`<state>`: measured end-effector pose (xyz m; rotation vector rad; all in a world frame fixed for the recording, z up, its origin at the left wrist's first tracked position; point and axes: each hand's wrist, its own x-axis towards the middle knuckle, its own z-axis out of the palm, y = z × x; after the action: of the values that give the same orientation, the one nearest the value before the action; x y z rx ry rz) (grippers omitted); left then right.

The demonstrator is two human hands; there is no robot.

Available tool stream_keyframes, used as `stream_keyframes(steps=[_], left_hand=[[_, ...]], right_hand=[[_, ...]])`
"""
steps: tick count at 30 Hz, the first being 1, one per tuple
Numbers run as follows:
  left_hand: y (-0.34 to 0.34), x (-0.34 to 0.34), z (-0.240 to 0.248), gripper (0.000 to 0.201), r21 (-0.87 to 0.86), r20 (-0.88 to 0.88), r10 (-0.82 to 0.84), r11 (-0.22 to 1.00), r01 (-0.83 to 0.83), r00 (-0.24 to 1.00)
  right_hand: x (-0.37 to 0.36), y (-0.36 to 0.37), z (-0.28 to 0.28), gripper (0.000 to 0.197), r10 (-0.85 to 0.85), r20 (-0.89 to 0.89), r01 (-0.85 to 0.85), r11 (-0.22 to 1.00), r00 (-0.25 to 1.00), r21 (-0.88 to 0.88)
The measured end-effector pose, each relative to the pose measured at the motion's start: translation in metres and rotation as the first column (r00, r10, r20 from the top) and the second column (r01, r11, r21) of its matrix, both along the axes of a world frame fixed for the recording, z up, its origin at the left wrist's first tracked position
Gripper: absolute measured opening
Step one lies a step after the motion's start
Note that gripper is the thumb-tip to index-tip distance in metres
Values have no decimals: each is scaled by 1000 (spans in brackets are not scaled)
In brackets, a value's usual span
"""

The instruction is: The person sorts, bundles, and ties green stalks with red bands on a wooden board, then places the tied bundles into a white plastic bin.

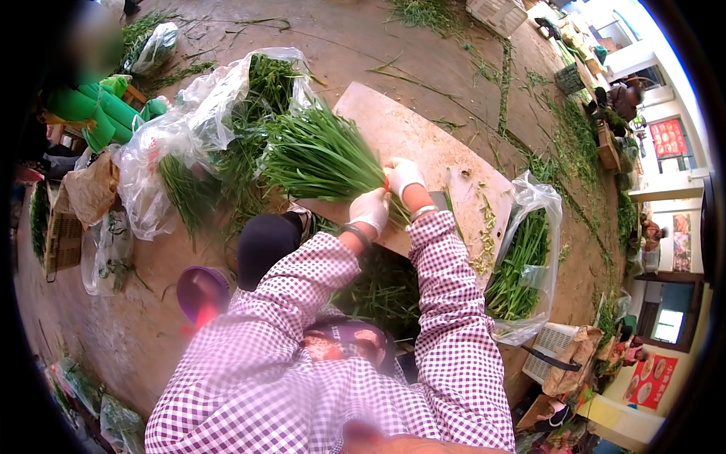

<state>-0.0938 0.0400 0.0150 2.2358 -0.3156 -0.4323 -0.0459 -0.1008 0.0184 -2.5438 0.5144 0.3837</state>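
A thick bundle of long green garlic chives [325, 155] lies over the left part of a pale, dirt-specked board [431, 129], leaves pointing to the upper left. My left hand [369, 209], in a white glove, is closed around the near side of its stem end. Gloved in white too, my right hand [406, 174] closes at the far side of the same stems. Something small and red, perhaps a tie, shows between my hands. The stem ends stick out below them, partly hidden by my right wrist.
Cut stem bits [485, 227] lie on the board's right side. A clear plastic bag [556, 200] of greens stands to the right, another large bag [144, 181] to the left. A purple bucket [200, 284] stands by my knee. Loose leaves litter the floor; people sit far right.
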Motion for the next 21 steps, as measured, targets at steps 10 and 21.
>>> stream_keyframes(steps=[10, 21], left_hand=[[4, 11, -3, 24, 94, 80, -159, 984, 151, 984], [-1, 54, 23, 17, 390, 422, -446, 875, 286, 789]], right_hand=[[-29, 14, -30, 7, -313, 396, 312, 947, 863, 69], [-113, 70, 32, 15, 213, 681, 112, 910, 701, -400]])
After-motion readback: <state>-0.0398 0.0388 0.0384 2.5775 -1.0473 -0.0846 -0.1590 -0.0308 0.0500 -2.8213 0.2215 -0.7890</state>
